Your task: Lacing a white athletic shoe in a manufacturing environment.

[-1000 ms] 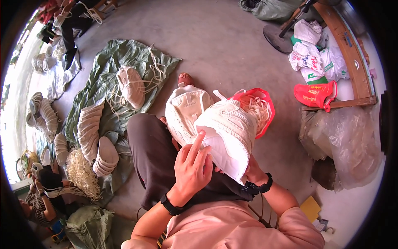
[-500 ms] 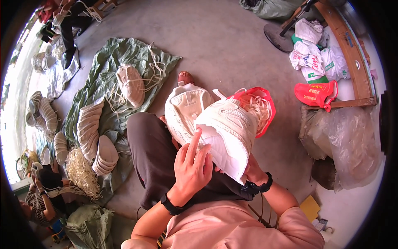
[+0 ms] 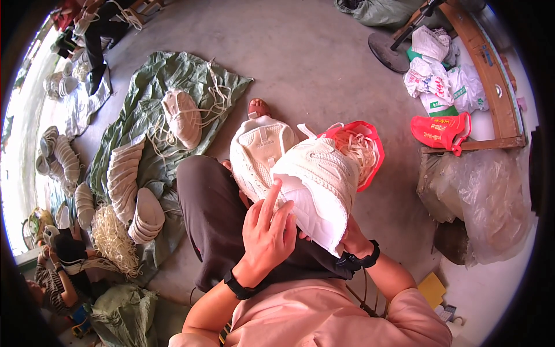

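Over my lap lies a white shoe upper (image 3: 324, 170), its smooth pale lining facing me. My left hand (image 3: 269, 231) is at the lining's left edge, index finger laid along it and the other fingers bent. My right hand (image 3: 355, 240) grips the near right edge; the upper hides most of its fingers. Left of it and partly beneath, a second white upper (image 3: 254, 153) with mesh panels rests by my knee. Just beyond the held upper, a red bag (image 3: 377, 150) contains loose pale laces (image 3: 358, 153).
On the left, a green tarp (image 3: 150, 75) carries a laced shoe upper (image 3: 184, 118), stacked uppers (image 3: 124, 179) and a heap of laces (image 3: 115, 240). Other people sit at far left. At right stand plastic bags (image 3: 430, 81), a red bag (image 3: 442, 132) and a wooden frame (image 3: 491, 75).
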